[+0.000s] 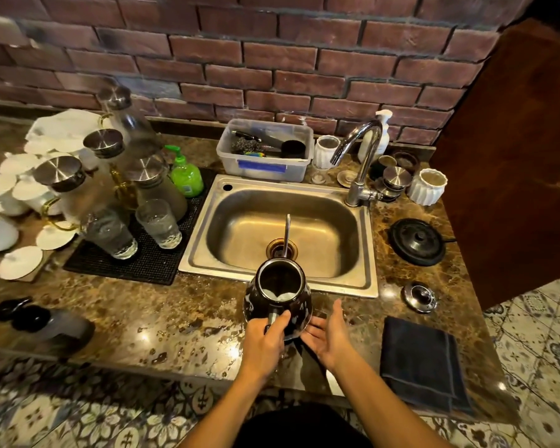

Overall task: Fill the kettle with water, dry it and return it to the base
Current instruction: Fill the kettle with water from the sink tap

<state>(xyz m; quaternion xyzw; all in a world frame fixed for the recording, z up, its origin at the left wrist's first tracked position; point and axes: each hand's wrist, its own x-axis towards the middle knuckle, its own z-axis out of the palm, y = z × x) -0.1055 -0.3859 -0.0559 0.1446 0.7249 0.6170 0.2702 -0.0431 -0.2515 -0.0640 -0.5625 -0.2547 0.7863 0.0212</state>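
Note:
A dark gooseneck kettle [280,292] stands lidless on the counter just in front of the sink [285,239]; water shows inside it and its thin spout points over the basin. My left hand [265,341] is closed around the kettle's handle. My right hand [328,334] is open beside the kettle's lower right side, fingers spread, close to or touching it. The round black kettle base [417,242] lies on the counter right of the sink. The kettle's shiny lid [419,297] rests nearer, and a folded dark towel [422,360] lies at the counter's front right.
A chrome tap [359,156] rises at the sink's back right, with white ribbed cups and small jars around it. A plastic tub [265,150] of brushes sits behind the sink. Left: green soap bottle [186,174], glass carafes, tumblers on a black mat, white dishes.

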